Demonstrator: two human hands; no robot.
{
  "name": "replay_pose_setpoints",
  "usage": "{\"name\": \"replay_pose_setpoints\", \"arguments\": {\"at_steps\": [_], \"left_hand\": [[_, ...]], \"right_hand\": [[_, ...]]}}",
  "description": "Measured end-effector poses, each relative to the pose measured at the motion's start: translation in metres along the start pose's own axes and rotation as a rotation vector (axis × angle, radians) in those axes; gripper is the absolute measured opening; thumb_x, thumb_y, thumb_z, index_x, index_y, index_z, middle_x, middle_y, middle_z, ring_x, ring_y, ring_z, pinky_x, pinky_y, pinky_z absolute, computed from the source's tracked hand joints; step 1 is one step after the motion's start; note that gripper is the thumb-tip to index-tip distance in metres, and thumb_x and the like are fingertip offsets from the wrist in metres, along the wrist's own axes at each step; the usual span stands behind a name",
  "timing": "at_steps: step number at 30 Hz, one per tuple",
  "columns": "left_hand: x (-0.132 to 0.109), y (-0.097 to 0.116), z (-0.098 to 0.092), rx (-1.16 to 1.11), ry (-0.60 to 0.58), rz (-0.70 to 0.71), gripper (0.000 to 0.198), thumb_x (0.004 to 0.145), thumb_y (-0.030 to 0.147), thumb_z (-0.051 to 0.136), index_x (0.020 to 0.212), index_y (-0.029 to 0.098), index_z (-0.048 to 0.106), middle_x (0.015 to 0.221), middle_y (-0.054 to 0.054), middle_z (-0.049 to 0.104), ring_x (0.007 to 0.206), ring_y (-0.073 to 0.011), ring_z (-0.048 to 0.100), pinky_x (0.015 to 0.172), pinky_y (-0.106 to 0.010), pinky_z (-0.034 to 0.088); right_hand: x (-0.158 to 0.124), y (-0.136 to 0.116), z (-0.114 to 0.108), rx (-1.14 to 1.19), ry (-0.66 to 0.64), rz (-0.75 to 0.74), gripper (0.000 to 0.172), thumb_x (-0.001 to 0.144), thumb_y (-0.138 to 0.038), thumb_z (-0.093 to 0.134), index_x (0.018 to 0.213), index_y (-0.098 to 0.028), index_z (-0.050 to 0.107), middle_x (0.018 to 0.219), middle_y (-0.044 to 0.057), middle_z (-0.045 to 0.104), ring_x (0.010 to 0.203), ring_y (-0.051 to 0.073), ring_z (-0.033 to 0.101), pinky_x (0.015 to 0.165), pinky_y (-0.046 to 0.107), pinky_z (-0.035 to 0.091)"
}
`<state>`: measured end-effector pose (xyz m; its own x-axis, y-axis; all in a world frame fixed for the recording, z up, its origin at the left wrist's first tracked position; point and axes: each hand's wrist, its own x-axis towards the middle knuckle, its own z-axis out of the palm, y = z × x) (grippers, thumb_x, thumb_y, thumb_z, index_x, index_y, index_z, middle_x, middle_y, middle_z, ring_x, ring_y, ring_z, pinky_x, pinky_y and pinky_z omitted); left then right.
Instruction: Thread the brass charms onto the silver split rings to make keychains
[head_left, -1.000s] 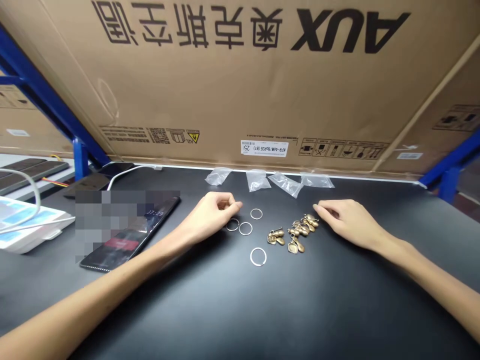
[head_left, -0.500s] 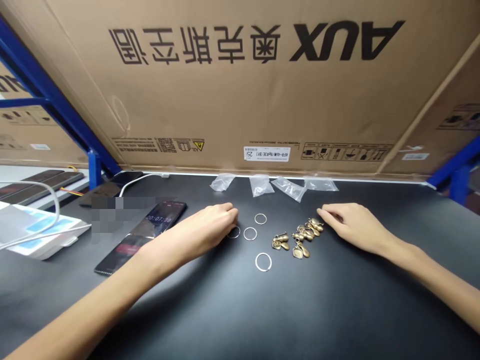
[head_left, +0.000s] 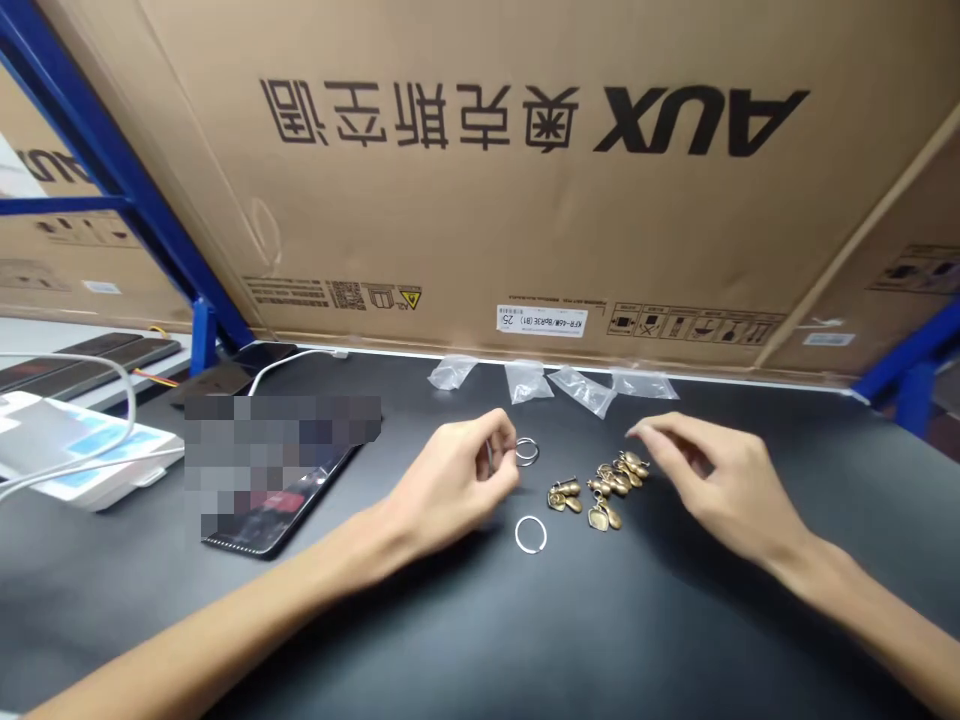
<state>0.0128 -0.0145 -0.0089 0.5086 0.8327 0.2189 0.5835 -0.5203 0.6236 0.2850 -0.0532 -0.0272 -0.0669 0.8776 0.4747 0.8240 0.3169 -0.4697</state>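
Silver ring stands upright, edge-on, clamped in the left hand.

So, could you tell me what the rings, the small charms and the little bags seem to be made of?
The ring looks like silvery steel or plated metal, from its bright shine. The gourd-shaped charms look like brass or brass-plated metal, dull gold. The bags look like thin clear plastic, creased and glossy.

Left hand has lifted off the worktop, now pinching a thin silver ring at its fingertips. Right hand has risen too, fingers curled, just beside the brass charms.
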Motion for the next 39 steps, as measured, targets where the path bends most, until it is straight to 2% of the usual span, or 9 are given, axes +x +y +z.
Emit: {"name": "replay_pose_setpoints", "arguments": {"at_steps": [3, 7, 11, 14, 20, 25, 29, 33, 39], "left_hand": [[-0.009, 0.011, 0.011, -0.158, 0.021, -0.033, 0.01, 0.089, 0.025, 0.048, 0.079, 0.02, 0.049, 0.066, 0.004, 0.055, 0.055, -0.0103, 0.048, 0.053, -0.022, 0.038], [-0.015, 0.014, 0.019, -0.281, -0.016, -0.029, 0.01, 0.09, 0.026, 0.05, 0.082, 0.02, 0.051, 0.066, 0.004, 0.058, 0.052, -0.0091, 0.051, 0.051, -0.021, 0.039], [-0.015, 0.011, 0.018, -0.277, -0.025, 0.035, 0.012, 0.089, 0.025, 0.054, 0.09, 0.019, 0.064, 0.077, 0.0, 0.063, 0.054, -0.0081, 0.053, 0.051, -0.02, 0.04], [-0.014, 0.011, 0.016, -0.333, -0.129, 0.041, 0.018, 0.09, 0.028, 0.055, 0.088, 0.019, 0.07, 0.084, -0.004, 0.065, 0.06, -0.0101, 0.059, 0.052, -0.022, 0.043], [-0.014, 0.017, 0.016, -0.473, -0.232, -0.028, 0.026, 0.089, 0.031, 0.058, 0.071, 0.016, 0.068, 0.076, -0.004, 0.066, 0.059, -0.0116, 0.062, 0.053, -0.023, 0.045], [-0.015, 0.018, 0.018, -0.515, -0.273, -0.092, 0.023, 0.088, 0.034, 0.058, 0.075, 0.018, 0.067, 0.071, -0.003, 0.066, 0.058, -0.0121, 0.061, 0.051, -0.023, 0.043], [-0.016, 0.016, 0.023, -0.474, -0.225, -0.087, 0.013, 0.083, 0.024, 0.059, 0.074, 0.017, 0.065, 0.07, -0.002, 0.066, 0.056, -0.0111, 0.059, 0.049, -0.022, 0.041], [-0.013, 0.013, 0.021, -0.414, -0.065, -0.038, 0.006, 0.079, 0.018, 0.06, 0.075, 0.018, 0.064, 0.073, -0.001, 0.065, 0.06, -0.011, 0.059, 0.053, -0.022, 0.044], [-0.006, 0.0, 0.015, -0.266, 0.168, -0.026, 0.012, 0.086, 0.026, 0.057, 0.087, 0.018, 0.067, 0.111, -0.006, 0.064, 0.074, -0.0119, 0.062, 0.054, -0.021, 0.049]], "right_hand": [[-0.004, -0.033, 0.01, 0.155, -0.162, -0.031, 0.031, 0.092, -0.044, 0.058, 0.116, -0.026, 0.066, 0.074, -0.001, 0.071, 0.052, 0.013, 0.056, 0.052, 0.026, 0.045], [-0.007, -0.058, 0.022, 0.22, -0.165, -0.122, 0.018, 0.095, -0.034, 0.056, 0.098, -0.025, 0.071, 0.081, 0.001, 0.072, 0.061, 0.014, 0.061, 0.057, 0.026, 0.046], [-0.012, -0.052, 0.026, 0.151, -0.106, -0.232, 0.02, 0.098, -0.024, 0.05, 0.097, -0.023, 0.07, 0.081, 0.002, 0.07, 0.066, 0.015, 0.061, 0.062, 0.027, 0.046], [-0.017, -0.042, 0.028, 0.105, -0.098, -0.319, 0.022, 0.098, -0.019, 0.048, 0.103, -0.023, 0.069, 0.083, 0.002, 0.07, 0.067, 0.014, 0.061, 0.068, 0.027, 0.048], [-0.019, -0.037, 0.029, 0.096, -0.095, -0.362, 0.023, 0.097, -0.017, 0.049, 0.101, -0.024, 0.07, 0.086, 0.002, 0.072, 0.07, 0.013, 0.064, 0.073, 0.026, 0.05], [-0.02, -0.037, 0.03, 0.111, -0.082, -0.368, 0.021, 0.097, -0.017, 0.052, 0.101, -0.024, 0.071, 0.086, 0.001, 0.073, 0.07, 0.013, 0.065, 0.073, 0.026, 0.051], [-0.019, -0.038, 0.031, 0.161, -0.113, -0.376, 0.02, 0.097, -0.019, 0.052, 0.104, -0.023, 0.071, 0.088, 0.002, 0.073, 0.072, 0.014, 0.066, 0.071, 0.026, 0.05], [-0.014, -0.038, 0.024, 0.117, -0.097, -0.277, 0.024, 0.097, -0.027, 0.054, 0.116, -0.022, 0.067, 0.088, 0.003, 0.074, 0.068, 0.015, 0.066, 0.065, 0.027, 0.049], [-0.012, -0.024, 0.011, -0.135, -0.24, -0.206, 0.026, 0.096, -0.037, 0.052, 0.082, -0.025, 0.07, 0.067, 0.0, 0.069, 0.057, 0.016, 0.062, 0.055, 0.027, 0.042]]}}
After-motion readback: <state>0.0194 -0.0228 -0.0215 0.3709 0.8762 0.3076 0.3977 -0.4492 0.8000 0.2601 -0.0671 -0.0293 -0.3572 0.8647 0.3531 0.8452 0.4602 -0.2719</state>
